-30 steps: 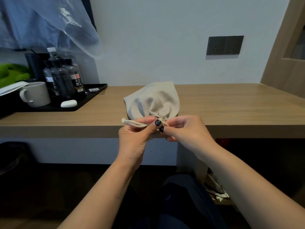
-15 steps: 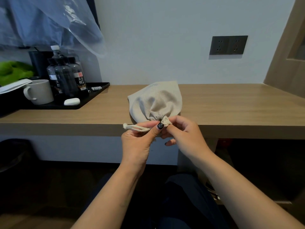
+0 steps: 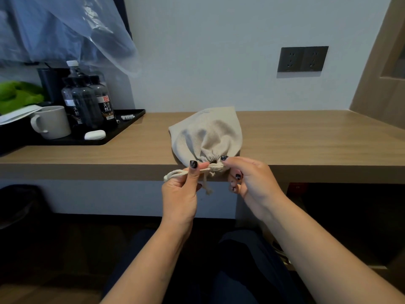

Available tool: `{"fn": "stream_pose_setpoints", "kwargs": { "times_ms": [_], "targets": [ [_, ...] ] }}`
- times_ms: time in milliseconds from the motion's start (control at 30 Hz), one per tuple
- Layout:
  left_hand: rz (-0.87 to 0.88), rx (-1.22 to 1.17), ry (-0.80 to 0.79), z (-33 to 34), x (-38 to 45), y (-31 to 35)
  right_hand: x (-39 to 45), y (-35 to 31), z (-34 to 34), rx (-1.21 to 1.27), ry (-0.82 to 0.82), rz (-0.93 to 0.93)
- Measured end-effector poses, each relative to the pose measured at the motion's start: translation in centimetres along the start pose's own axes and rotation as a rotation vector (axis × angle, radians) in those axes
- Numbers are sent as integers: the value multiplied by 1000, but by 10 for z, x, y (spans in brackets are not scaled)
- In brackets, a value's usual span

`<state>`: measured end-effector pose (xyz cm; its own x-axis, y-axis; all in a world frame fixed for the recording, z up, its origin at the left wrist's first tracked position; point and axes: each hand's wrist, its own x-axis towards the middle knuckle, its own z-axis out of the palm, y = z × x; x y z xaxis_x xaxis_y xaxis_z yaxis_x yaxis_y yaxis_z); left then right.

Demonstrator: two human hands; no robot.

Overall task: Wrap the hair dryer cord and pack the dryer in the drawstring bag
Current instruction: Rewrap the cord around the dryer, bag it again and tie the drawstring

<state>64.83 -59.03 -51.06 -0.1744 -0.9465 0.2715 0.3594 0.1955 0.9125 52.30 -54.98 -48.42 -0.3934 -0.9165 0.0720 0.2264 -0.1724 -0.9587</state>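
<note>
Left hand (image 3: 178,189) leftward, one drawstring (image 3: 175,174) taut

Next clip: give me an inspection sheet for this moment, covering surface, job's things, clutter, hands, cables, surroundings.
Surface: wooden desk, bag lying at its front edge.
Job's things: beige drawstring bag, bulging, mouth gathered almost shut; hair dryer not visible, presumably inside.
Clutter: black tray at the left carrying a white mug, dark bottles and a small white bar.
Hands: left hand pinches the drawstring out to the left; right hand pinches the bag's gathered mouth.
Cables: nothing seen; the dryer cord is out of view.
Surroundings: dark wall socket, clear plastic sheet hanging upper left, wooden door at the right.
</note>
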Motion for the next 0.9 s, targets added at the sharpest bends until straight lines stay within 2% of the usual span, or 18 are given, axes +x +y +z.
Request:
{"fn": "stream_pose_setpoints", "kwargs": {
  "times_ms": [367, 567, 733, 900],
  "targets": [
    [-127, -162, 74, 9, -5, 4, 8, 0, -4, 89, 247, 13],
    [-202, -156, 138, 2, -2, 2, 13, -1, -8, 137, 331, -1],
    [-289, -356, 163, 7, 2, 7, 16, 6, -4, 209, 412, -11],
    [-308, -356, 236, 2, 5, 13, 15, 4, -1, 173, 425, -42]
  ]
}}
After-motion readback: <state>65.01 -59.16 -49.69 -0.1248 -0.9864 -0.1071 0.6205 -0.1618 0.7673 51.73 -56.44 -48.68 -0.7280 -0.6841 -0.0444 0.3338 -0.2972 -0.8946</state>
